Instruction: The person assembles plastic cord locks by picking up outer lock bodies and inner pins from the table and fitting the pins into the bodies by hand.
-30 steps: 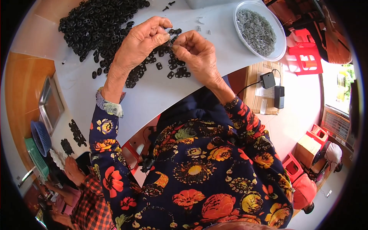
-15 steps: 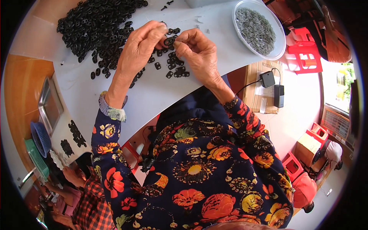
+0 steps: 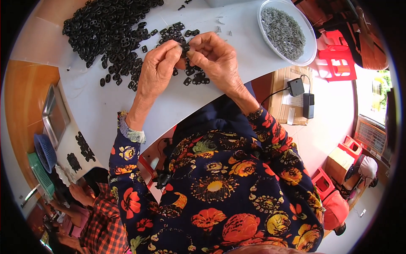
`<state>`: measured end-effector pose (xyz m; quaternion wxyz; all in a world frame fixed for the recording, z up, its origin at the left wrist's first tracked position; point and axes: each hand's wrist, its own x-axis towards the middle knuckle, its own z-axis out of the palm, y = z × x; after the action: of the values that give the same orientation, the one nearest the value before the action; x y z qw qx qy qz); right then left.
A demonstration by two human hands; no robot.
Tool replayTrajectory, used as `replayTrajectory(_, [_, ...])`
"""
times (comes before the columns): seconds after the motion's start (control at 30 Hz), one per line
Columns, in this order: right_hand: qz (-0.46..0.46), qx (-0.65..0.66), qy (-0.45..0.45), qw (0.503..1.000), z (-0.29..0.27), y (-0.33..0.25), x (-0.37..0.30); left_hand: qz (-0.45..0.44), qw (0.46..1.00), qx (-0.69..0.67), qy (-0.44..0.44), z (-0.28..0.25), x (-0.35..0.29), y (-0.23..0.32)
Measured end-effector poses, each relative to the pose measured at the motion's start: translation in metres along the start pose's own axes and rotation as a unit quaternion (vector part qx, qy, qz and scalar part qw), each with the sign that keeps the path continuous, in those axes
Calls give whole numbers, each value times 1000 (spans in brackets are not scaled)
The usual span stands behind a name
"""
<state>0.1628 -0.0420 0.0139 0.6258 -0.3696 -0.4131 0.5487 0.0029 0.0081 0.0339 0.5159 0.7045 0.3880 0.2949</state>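
Observation:
Above the table, my left hand [image 3: 160,63] and my right hand [image 3: 216,58] meet fingertip to fingertip. Between them is a small black plastic piece [image 3: 185,50], mostly covered by the fingers. Both hands are closed in a pinch on it. Around and below them lie small black two-holed plastic pieces [image 3: 197,79], in a loose cluster. A large heap of similar black oval pieces [image 3: 111,31] spreads over the table to the left of my hands.
A round clear tub [image 3: 312,53] of small translucent parts stands at the right on the pale table [image 3: 95,122]. Tiny dark pins [image 3: 182,7] lie at the far edge. A carton [image 3: 277,84] with black adapters is at the right. A person in a checked shirt [image 3: 103,220] works at lower left.
My left hand has come down and to the right, and its fingers now close against the piece held at my right fingertips. My right hand has hardly moved.

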Motion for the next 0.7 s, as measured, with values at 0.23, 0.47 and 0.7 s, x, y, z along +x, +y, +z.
replayTrajectory(0.23, [-4,-33,5,999,0,1,-1,22,1000,-5,19,7,0,1])
replayTrajectory(0.47, [-19,-64,31,997,-4,8,0,14,998,28,50,11,-5,5])
replayTrajectory(0.7, [-20,-69,21,997,-4,7,0,-12,999,7,41,11,-4,8])
